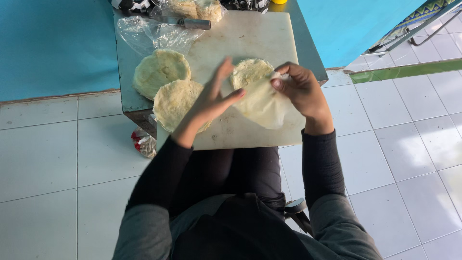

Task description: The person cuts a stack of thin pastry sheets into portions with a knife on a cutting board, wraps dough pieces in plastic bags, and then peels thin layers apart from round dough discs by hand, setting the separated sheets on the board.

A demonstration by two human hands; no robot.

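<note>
Your right hand [303, 91] fingers pinch thin wrapper sheet [262, 103] at upper edge; left hand [211, 98] open, flat against sheet's left side, filling disc [248, 72] just beyond.

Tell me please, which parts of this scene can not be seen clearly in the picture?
Head view:
- Part of the thin dough sheet: covered by the right hand.
- Near edge of the front dough round: hidden under the left hand.
- Knife: its blade lies under the clear plastic bag.
- Items at the table's far end: cut off by the top edge.
- Red packet below the table: too small to identify.
</note>
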